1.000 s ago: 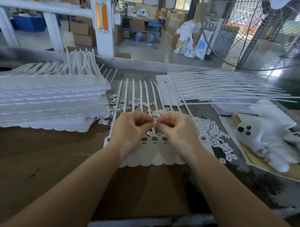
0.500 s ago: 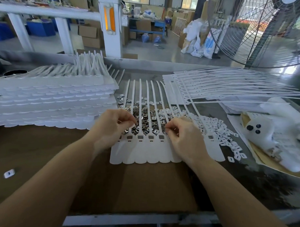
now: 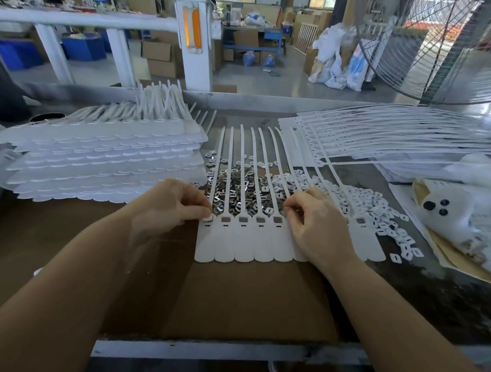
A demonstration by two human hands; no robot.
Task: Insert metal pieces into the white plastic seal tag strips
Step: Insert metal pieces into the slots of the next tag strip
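A sheet of joined white seal tag strips (image 3: 245,243) lies flat on brown cardboard (image 3: 234,299), tails pointing away from me. Several of its square sockets (image 3: 260,220) show grey metal inside. Behind the sockets, under the tails, lies a pile of loose metal pieces (image 3: 239,182). My left hand (image 3: 174,205) pinches a small piece at the leftmost socket (image 3: 208,219). My right hand (image 3: 318,224) rests on the sheet's right part with fingers curled down by a socket. Its fingertips hide what is under them.
A tall stack of strip sheets (image 3: 100,164) stands at the left. Another fanned stack (image 3: 379,135) lies at the back right. Small white plastic caps (image 3: 371,207) spread out on the right, beside white fabric with black dots (image 3: 446,218). A large fan (image 3: 438,48) stands behind.
My hands were together above the middle of the sheet. They have since moved apart and down, the left one to the sheet's leftmost socket and the right one to its right part.
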